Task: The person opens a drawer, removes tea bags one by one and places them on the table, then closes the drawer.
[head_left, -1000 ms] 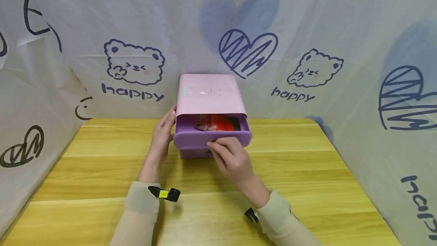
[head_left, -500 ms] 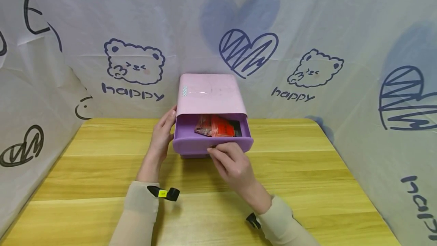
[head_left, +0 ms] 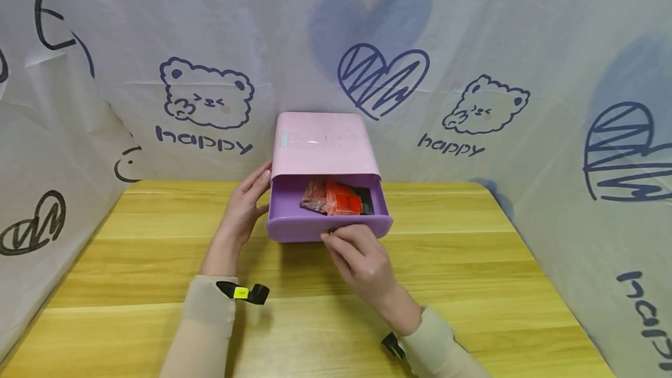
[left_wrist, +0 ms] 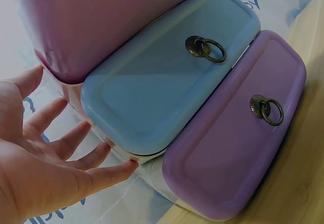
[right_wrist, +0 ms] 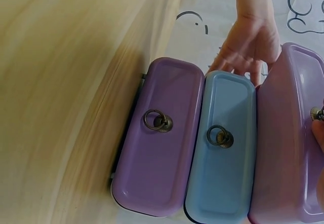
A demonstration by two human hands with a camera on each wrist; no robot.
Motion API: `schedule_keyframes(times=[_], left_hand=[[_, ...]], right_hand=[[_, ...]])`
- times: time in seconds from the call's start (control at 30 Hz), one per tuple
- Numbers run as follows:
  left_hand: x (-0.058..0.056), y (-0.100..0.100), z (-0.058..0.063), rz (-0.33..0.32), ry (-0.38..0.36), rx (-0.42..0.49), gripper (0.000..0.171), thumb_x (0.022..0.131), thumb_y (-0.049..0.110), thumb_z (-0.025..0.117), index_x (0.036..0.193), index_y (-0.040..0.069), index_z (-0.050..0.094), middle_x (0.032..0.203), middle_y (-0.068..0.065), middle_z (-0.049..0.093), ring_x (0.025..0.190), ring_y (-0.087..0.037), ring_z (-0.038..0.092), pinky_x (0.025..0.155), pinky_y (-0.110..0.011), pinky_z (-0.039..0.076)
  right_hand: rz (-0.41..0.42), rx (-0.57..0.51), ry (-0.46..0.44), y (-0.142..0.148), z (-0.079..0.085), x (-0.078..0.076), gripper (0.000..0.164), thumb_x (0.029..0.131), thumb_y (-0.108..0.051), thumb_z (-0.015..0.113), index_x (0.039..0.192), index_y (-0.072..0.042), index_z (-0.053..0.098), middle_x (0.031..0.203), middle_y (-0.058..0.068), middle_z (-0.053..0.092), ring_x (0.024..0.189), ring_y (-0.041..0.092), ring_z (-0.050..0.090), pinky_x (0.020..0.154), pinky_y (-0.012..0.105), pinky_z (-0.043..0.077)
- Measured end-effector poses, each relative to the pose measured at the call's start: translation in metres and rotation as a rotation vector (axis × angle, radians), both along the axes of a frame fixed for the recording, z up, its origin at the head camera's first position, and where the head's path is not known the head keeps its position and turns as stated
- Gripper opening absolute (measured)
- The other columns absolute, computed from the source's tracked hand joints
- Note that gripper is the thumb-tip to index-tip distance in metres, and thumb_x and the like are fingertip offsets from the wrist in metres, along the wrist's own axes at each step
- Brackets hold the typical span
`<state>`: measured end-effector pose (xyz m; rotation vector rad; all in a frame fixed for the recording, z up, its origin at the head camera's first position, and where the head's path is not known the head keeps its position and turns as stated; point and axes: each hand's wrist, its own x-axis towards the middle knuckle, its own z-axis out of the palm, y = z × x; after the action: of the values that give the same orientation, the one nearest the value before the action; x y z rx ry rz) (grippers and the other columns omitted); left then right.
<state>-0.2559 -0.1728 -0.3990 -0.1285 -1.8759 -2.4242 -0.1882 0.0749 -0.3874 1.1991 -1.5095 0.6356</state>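
A small drawer cabinet with a pale pink top stands at the back of the table. Its purple top drawer is pulled out, and a red packet lies inside with darker wrapped pieces beside it. My right hand pinches the brass ring pull on this drawer's front. My left hand rests its spread, fairly straight fingers against the cabinet's left side. Below, the blue drawer and the lower purple drawer are pushed in, each with a hanging ring.
The wooden table extends on both sides and in front of the cabinet. White cloth printed with hearts and bears hangs behind and at both sides. Each wrist wears a black strap.
The top drawer has slid farther out toward me along with my right hand, showing more of the packets. My left hand keeps its place at the cabinet's side, its forearm shifting slightly left.
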Motion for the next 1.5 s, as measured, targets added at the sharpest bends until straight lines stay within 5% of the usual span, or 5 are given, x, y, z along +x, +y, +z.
schedule_keyframes(times=[0.7,1.5], left_hand=[[-0.003,-0.005,0.001,-0.023,-0.009,0.037,0.049,0.087,0.039,0.058,0.133,0.025,0.047,0.139,-0.003,0.041,0.119,-0.019,0.038,0.096,-0.058,0.034],[-0.002,-0.004,0.001,-0.036,-0.009,0.024,0.051,0.087,0.039,0.058,0.134,0.025,0.045,0.142,-0.004,0.037,0.122,-0.02,0.035,0.098,-0.058,0.032]], right_hand=[[0.052,0.003,0.06,0.002,0.008,0.015,0.013,0.078,0.0,0.066,0.091,0.002,0.068,0.082,0.012,0.062,0.075,0.02,0.057,0.068,0.024,0.052],[0.06,0.037,0.049,0.01,-0.004,0.019,0.023,0.074,-0.004,0.07,0.097,0.0,0.068,0.088,0.01,0.064,0.081,0.02,0.058,0.074,0.026,0.052]])
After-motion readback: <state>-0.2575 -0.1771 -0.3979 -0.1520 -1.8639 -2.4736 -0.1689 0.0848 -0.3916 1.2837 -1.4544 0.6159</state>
